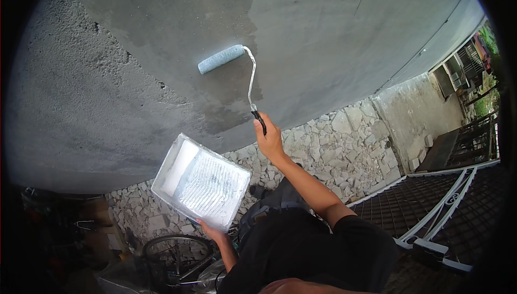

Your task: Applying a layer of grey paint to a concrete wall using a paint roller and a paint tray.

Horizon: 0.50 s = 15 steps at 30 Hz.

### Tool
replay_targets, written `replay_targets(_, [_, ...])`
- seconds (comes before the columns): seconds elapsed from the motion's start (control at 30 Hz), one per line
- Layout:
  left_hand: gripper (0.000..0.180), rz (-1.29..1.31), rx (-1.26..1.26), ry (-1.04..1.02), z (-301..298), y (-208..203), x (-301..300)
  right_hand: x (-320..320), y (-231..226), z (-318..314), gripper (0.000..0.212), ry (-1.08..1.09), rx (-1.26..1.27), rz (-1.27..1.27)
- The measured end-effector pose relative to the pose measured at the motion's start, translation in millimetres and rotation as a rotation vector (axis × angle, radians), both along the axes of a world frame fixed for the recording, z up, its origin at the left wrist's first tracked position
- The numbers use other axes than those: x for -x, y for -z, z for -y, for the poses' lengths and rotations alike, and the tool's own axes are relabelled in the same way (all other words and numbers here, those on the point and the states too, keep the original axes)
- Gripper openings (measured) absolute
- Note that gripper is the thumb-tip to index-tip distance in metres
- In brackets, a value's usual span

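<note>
My right hand is wrapped round the black handle of a paint roller. Its pale blue, fuzzy sleeve lies at or very near the grey wall, over a darker, damp-looking patch; contact is hard to make out. White paint coats the bent metal frame. In my left hand is a paint tray, gripped by its lower edge, the fingers mostly hidden beneath. White paint pools in the tray's deep end, and the ribbed slope is smeared white. The tray is held below and left of the roller.
Broken stone rubble covers the ground along the wall's foot. A bicycle wheel and dim clutter stand at the lower left. On the right are a white-framed metal gate and a concrete strip. Rough plaster shows at the left.
</note>
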<state>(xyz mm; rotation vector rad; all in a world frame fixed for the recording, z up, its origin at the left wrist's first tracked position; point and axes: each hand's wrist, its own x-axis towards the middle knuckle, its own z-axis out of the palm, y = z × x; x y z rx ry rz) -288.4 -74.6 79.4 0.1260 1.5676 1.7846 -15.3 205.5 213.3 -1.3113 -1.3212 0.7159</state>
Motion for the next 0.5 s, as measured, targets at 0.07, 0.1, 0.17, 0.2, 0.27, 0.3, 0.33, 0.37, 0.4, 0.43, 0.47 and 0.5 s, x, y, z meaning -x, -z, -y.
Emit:
replay_targets(0.07, [0.087, 0.01, -0.015, 0.018, 1.2, 0.2, 0.6, 7.0, -4.4, -12.7, 0.032, 0.001, -0.032, -0.006])
replay_targets(0.1, [0.087, 0.011, -0.01, 0.013, 2.4, 2.1, 1.8, 9.7, -3.9, -14.8, 0.032, 0.002, -0.068, -0.015])
replay_targets(0.17, [0.087, -0.004, -0.025, 0.029, 6.0, 6.0, 3.7, 12.6, 18.2, -13.5, 0.033, 0.009, -0.041, 0.0])
replay_targets(0.2, [0.087, -0.006, -0.021, 0.018, 8.0, 6.6, 3.4, 13.2, 34.2, -12.1, 0.033, 0.026, -0.02, 0.016])
replay_targets(0.27, [0.087, -0.034, -0.006, 0.009, 11.6, 4.2, -0.1, 10.2, 86.0, 0.0, 0.033, 0.037, 0.029, 0.036])
replay_targets(0.3, [0.087, -0.037, -0.002, 0.003, 12.5, 2.3, -2.2, 6.3, 114.5, 7.8, 0.033, 0.064, 0.072, 0.059])
replay_targets(0.33, [0.088, -0.027, 0.005, 0.011, 13.2, -0.1, -2.9, 3.4, 142.2, 16.3, 0.033, 0.056, 0.075, 0.054])
replay_targets(0.37, [0.088, -0.018, 0.011, 0.021, 13.4, -1.8, -2.3, -1.3, 169.7, 26.6, 0.033, 0.071, 0.109, 0.105])
replay_targets(0.4, [0.088, -0.023, 0.015, 0.017, 15.4, 0.4, -0.1, -4.1, 190.6, 34.5, 0.033, 0.085, 0.144, 0.157])
replay_targets(0.43, [0.089, -0.013, 0.028, 0.015, 17.4, 4.8, 2.5, -4.9, 204.7, 39.1, 0.033, 0.081, 0.146, 0.153])
replay_targets(0.47, [0.089, -0.001, 0.046, 0.015, 21.1, 5.0, 3.2, -6.7, 214.6, 47.2, 0.034, 0.087, 0.211, 0.171])
replay_targets(0.5, [0.089, -0.004, 0.052, 0.017, 22.8, 5.6, 5.3, -7.6, 224.6, 52.9, 0.034, 0.094, 0.276, 0.19])
